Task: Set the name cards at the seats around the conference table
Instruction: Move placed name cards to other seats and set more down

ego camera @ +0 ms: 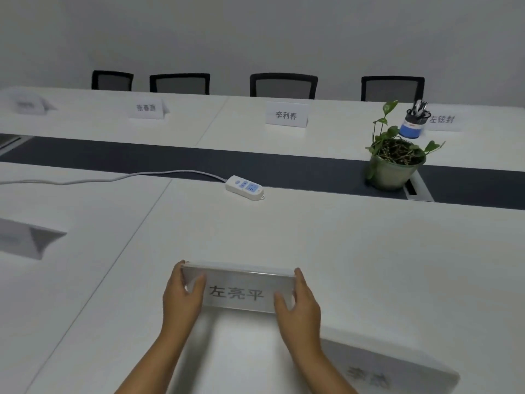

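The left hand [181, 294] is gripping one end of the name card [237, 290] and the right hand [298, 301] the other, steadying it upright on the counter [369, 265] near the front edge, probably squaring it to the seat.

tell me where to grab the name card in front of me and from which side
By its two short ends, one hand from each side, as the left hand and right hand do on the name card. It is long and tent-shaped with sloped faces; the ends keep the printed face clear.
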Motion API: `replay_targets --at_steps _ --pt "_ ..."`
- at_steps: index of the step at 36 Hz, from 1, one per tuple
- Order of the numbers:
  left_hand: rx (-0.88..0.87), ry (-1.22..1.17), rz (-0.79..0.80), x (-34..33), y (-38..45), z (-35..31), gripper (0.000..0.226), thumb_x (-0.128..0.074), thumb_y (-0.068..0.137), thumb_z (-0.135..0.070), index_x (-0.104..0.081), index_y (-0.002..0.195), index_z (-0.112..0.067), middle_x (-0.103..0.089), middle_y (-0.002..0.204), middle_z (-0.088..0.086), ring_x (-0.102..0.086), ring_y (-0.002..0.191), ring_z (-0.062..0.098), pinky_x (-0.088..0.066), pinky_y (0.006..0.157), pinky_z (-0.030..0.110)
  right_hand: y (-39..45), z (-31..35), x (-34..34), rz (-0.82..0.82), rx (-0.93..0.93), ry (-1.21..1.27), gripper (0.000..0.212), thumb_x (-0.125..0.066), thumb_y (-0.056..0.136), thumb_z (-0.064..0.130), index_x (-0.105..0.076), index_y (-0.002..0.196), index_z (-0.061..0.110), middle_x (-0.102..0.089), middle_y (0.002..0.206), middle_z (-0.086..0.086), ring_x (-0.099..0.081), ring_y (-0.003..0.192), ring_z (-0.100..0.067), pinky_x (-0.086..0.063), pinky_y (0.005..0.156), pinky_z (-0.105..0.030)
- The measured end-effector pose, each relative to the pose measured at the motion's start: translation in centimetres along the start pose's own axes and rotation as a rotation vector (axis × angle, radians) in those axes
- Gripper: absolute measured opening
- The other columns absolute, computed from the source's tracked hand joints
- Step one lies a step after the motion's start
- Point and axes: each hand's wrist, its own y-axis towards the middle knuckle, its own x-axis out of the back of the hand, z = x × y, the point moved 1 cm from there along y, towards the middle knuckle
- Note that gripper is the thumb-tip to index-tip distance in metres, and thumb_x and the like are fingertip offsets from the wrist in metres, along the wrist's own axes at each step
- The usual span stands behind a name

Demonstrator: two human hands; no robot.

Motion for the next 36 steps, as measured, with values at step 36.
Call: replay_targets --at_steps 36 --pt "0.059 -0.081 0.051 -0.9 9.2 4.7 0.034 -0.051 0.087 -0.005 -0.055 0.121 -0.007 -0.059 0.121 0.007 -0.051 0.102 0.013 -0.035 0.09 0.022 8.4 -0.2 -6.6 -0.156 -0.227 -0.019 0.063 -0.035 0.069 0.034 -0.05 0.119 -0.001 -0.061 0.118 -0.018 -0.055 0.098 -0.022 -0.034 0.079 -0.027"
